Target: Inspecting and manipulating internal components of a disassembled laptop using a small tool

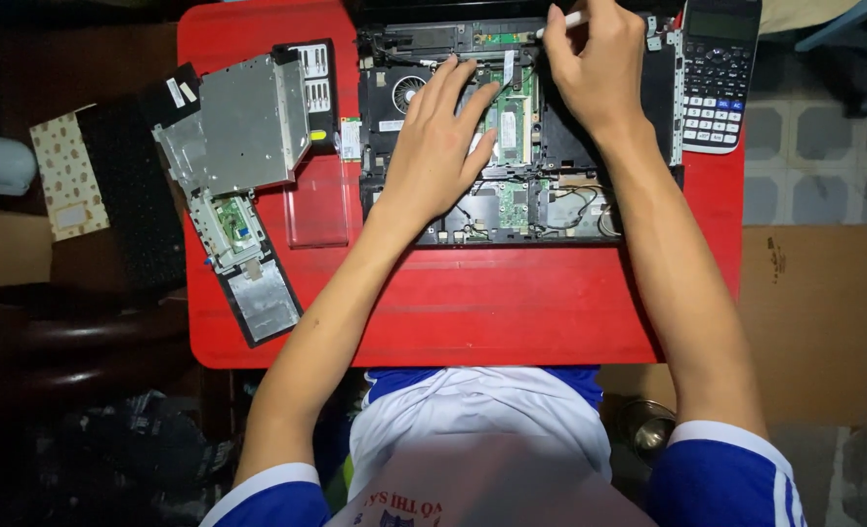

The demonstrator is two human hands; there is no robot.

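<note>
Resting flat on an opened laptop (512, 210), the left hand (436, 146) has its fingers spread wide, tips touching the green board (508, 122) beside the fan (409, 93); it grips nothing. Right hand (595, 68): curled closed round a thin white tool (562, 21), held at the laptop's far edge. Laptop: lid off, innards exposed, lying on the far middle of a red table (473, 303). Calculator (717, 78): just right of the laptop, at the table's far right corner. Silver drive (238, 122): left of the laptop, well apart from both hands. 1 smaller removed part (243, 259) lies near the drive, toward the table's left edge. Cardboard (814, 312): on the floor, right of the table.
</note>
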